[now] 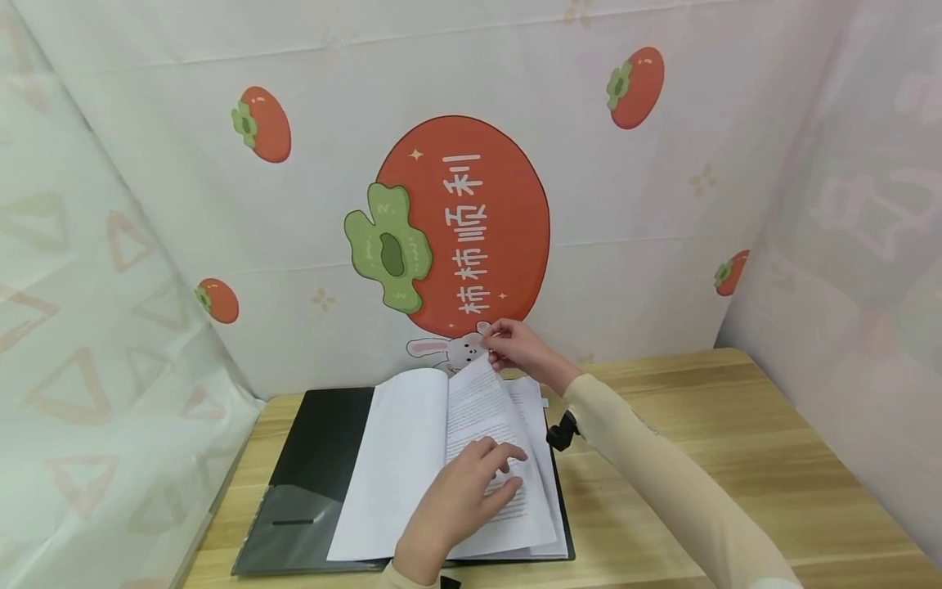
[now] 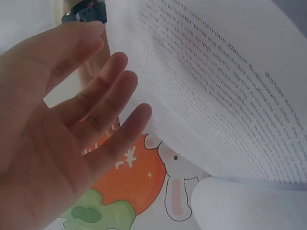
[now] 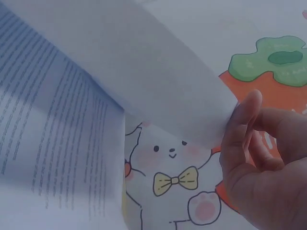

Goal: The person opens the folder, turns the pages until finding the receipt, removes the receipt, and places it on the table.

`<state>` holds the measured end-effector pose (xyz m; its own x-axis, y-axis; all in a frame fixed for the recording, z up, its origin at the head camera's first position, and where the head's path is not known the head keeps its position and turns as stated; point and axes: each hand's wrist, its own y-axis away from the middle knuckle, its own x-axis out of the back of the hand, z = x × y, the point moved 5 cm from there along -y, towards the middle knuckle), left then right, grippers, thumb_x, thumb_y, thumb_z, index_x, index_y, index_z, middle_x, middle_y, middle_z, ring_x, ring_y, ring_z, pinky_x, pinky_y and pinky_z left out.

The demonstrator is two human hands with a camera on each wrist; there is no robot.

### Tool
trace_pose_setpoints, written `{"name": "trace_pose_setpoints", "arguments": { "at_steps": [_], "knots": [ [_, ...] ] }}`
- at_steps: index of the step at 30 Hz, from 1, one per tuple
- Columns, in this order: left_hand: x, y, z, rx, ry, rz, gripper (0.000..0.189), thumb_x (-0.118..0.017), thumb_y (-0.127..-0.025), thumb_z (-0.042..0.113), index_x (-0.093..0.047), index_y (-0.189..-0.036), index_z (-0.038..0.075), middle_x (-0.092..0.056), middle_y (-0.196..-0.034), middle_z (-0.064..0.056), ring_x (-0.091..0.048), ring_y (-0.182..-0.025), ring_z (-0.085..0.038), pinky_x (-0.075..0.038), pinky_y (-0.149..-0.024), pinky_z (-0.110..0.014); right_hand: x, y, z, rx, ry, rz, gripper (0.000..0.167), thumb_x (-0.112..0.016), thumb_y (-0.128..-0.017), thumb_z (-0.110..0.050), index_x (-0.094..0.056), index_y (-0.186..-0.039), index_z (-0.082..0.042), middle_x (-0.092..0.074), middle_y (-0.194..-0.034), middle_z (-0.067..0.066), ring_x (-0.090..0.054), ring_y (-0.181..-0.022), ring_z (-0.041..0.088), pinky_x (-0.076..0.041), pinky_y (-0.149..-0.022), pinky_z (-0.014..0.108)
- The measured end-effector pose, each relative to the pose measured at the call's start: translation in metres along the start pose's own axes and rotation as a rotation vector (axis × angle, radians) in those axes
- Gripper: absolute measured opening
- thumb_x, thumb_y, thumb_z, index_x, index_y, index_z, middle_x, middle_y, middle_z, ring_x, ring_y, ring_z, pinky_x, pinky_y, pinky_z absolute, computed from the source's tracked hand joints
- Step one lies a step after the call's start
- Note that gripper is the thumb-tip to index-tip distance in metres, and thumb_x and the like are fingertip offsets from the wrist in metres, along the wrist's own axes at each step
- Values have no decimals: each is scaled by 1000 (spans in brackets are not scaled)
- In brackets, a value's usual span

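A black folder (image 1: 324,433) lies spread on the table, bearing a stack of printed sheets. Blank backs of turned sheets (image 1: 405,458) cover its middle. At the top corner of a lifted printed page (image 1: 478,401), my right hand (image 1: 524,350) pinches the paper between thumb and fingers. The right wrist view shows the raised page (image 3: 144,67) curving up to that grip, with a second printed sheet (image 3: 62,124) beneath. My left hand (image 1: 464,491) hovers over the lower part of the page, fingers loosely spread; in the left wrist view its palm (image 2: 43,143) holds nothing.
The wooden table (image 1: 706,442) extends to the right of the folder. Behind stands a white backdrop (image 1: 294,204) printed with persimmons and a rabbit. Light cloth walls (image 1: 96,327) close in both sides. A small pale-blue tab (image 1: 545,402) sticks out at the sheets' right edge.
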<state>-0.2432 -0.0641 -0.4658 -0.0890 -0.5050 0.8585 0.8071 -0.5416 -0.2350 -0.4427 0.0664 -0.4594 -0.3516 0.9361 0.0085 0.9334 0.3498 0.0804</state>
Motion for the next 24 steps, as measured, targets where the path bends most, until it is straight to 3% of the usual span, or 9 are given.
{"name": "trace_pose_setpoints", "arguments": {
  "at_steps": [6, 9, 12, 19, 24],
  "knots": [
    [-2, -1, 11, -21, 38, -4, 31, -59, -106, 52, -70, -128, 33, -62, -97, 10, -58, -88, -4, -52, -76, -23, -10, -2, -10, -23, -109, -13, 33, -63, -107, -13, -51, -130, 7, -60, -99, 19, -59, -67, 15, -56, -65, 24],
    [-3, 0, 14, 16, 29, -35, 42, -51, -104, 66, -72, -123, 35, -59, -93, 12, -53, -82, -2, -48, -71, -22, -14, -1, -14, -29, -121, -10, 32, -62, -107, -12, -51, -131, 6, -60, -97, 18, -59, -67, 14, -56, -65, 23],
    [-4, 0, 15, 47, 6, -57, 48, -51, -100, 72, -74, -115, 32, -57, -89, 14, -50, -78, 0, -47, -68, -22, -16, -3, -17, -19, -128, 3, 23, -61, -107, -10, -54, -124, 3, -61, -88, 12, -59, -66, 13, -56, -64, 22],
    [-4, 0, 15, 93, -21, -65, 53, -44, -101, 75, -62, -87, 27, -52, -78, 16, -49, -72, -1, -46, -66, -23, -17, -5, -18, -37, -120, 15, 17, -62, -106, -9, -56, -120, -1, -61, -89, 14, -60, -65, 14, -56, -63, 22],
    [1, -1, 15, 37, -3, -3, 44, -55, -105, 59, -54, -76, 26, -46, -67, 17, -45, -63, 0, -39, -58, -20, -12, -5, -14, -27, -44, 35, 24, -67, -104, -14, -58, -122, -1, -62, -87, 12, -58, -65, 14, -54, -63, 23]
  ]
}}
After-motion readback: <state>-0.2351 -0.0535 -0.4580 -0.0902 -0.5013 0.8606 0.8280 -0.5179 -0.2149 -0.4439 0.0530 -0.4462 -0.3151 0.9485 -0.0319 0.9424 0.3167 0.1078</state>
